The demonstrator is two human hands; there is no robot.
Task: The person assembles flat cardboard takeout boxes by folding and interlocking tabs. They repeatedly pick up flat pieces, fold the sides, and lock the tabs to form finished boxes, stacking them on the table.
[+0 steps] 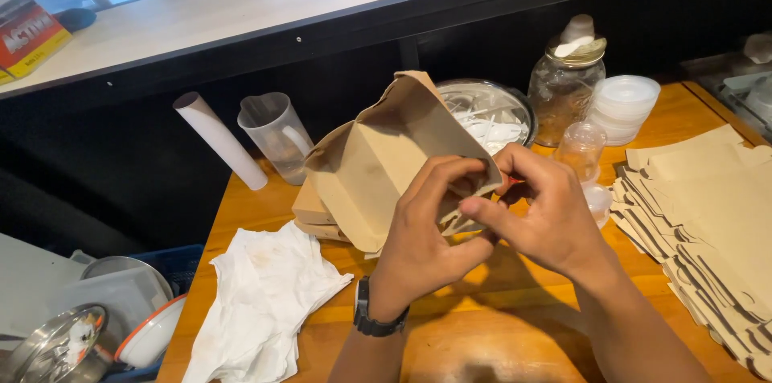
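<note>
Left hand fingers curled and pinched on the lower edge of a brown paper bag, thumb pressed under the fold; black watch on that wrist. Right hand fingers narrow, gripping the same edge from the other side, index finger laid across toward the left thumb (hands touching at the fold). Bag puffed open, tilted, mouth pointing up and away, held just above the wooden table near its middle. More folded brown bags stacked flat beneath and left of it. Crumpled white cloth lying near left, at table edge. Stack of flat brown bags fanned out on the right. Behind: clear measuring jug, white paper roll leaning beside it, metal bowl with white strips, glass jar, stacked white lids, small clear plastic cup. Blue bin with metal lids and containers, lower left, off the table.
</note>
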